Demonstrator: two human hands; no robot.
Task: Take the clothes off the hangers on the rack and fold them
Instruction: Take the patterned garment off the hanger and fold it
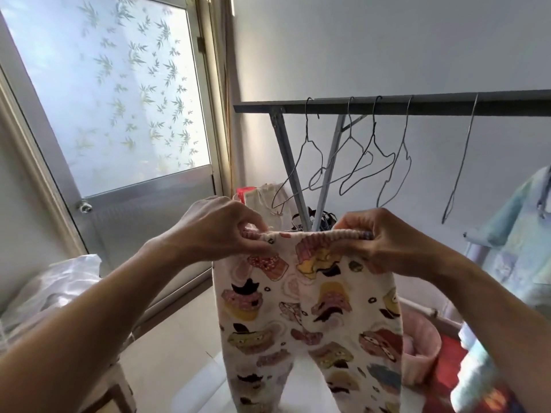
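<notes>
I hold up a pair of small white pants (310, 311) printed with colourful cupcakes and doughnuts, legs hanging down. My left hand (220, 228) pinches the left end of the waistband. My right hand (378, 236) pinches the right end. Behind them runs the dark rack bar (387, 104) with several bare wire hangers (357, 162). A pale blue hooded garment (521, 234) hangs at the far right edge.
A frosted glass door (113, 93) with a leaf pattern stands at the left. Crumpled clear plastic (50, 287) lies on a stand at lower left. A pink basket (420, 350) sits low at the right, beside a red mat (450, 368). The rack's slanted legs (289, 162) cross behind my hands.
</notes>
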